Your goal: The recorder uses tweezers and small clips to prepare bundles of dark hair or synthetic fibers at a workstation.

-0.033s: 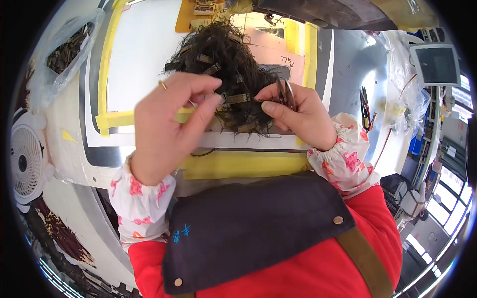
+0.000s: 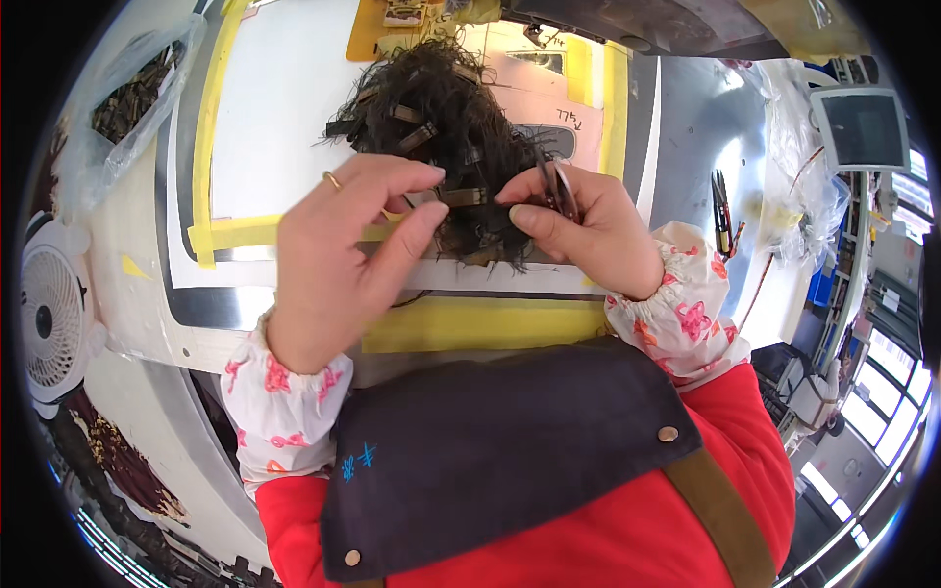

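A heap of dark, frayed, stringy pieces with small tan rectangular tabs (image 2: 421, 108) lies on the white board in front of me. My right hand (image 2: 598, 220) is closed, its thumb and forefinger pinching the edge of a dark frayed piece (image 2: 485, 230). Tucked in the same hand is a pair of small dark snips (image 2: 559, 186), points upward. My left hand (image 2: 348, 240), with a ring on one finger, is at the left end of a tan tab (image 2: 463, 197). Its thumb and forefinger are apart; the other fingertips are partly hidden.
Yellow tape (image 2: 203, 147) edges the white board (image 2: 284, 118). A second pair of snips (image 2: 721, 211) lies on the metal surface at right. A clear bag of dark pieces (image 2: 137, 98) stands far left, above a white fan (image 2: 54, 304). A grey-screened device (image 2: 863, 129) stands at right.
My left hand has moved slightly right and nearer to me, its thumb now by the tan tab's end. My right hand has shifted a little left, still holding the snips.
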A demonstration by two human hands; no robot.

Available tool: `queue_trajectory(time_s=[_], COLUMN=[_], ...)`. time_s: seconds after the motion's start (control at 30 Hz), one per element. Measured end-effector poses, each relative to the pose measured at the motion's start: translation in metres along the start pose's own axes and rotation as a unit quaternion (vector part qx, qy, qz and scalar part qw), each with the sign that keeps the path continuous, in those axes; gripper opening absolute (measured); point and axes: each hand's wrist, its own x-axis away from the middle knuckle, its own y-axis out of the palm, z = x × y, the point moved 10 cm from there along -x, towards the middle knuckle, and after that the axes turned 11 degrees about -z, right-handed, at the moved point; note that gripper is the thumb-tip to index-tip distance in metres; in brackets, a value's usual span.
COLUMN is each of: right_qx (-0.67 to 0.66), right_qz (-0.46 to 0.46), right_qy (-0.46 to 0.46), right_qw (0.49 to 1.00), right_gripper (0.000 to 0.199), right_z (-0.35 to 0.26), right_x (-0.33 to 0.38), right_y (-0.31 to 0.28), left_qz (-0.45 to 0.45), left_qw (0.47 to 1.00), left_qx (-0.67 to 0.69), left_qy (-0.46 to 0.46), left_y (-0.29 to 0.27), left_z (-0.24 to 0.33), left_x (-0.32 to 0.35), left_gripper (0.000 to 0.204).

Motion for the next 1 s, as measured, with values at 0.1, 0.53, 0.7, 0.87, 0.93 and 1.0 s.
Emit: queue_trajectory(time_s=[0.1, 0.53, 0.7, 0.87, 0.93, 1.0], right_qx=[0.138, 0.323, 0.375, 0.323, 0.312, 0.359], right_qz=[-0.031, -0.149, -0.163, -0.022, 0.001, -0.038], right_qy=[-0.062, -0.259, -0.256, -0.353, -0.282, -0.214], right_qw=[0.988, 0.898, 0.876, 0.878, 0.907, 0.908], right_gripper=[0.014, 0.031, 0.025, 0.021, 0.021, 0.031], right_z=[-0.027, -0.06, -0.06, -0.085, -0.09, -0.09], right_x=[-0.005, -0.035, -0.045, -0.034, -0.022, -0.01], right_y=[0.023, 0.077, 0.068, 0.049, 0.04, 0.035], left_qz=[-0.012, 0.007, -0.118, -0.108, -0.063, -0.056], left_qw=[0.996, 0.955, 0.873, 0.871, 0.855, 0.851], left_qx=[0.073, 0.253, 0.427, 0.463, 0.484, 0.492], left_qy=[-0.052, -0.154, -0.203, -0.125, -0.175, -0.175], left_y=[0.011, -0.001, 0.035, 0.041, 0.041, 0.042], left_z=[-0.011, -0.033, -0.047, -0.035, -0.045, -0.047], left_x=[0.01, 0.051, 0.06, 0.055, 0.06, 0.063], left_gripper=[0.016, 0.022, 0.02, 0.025, 0.025, 0.029])
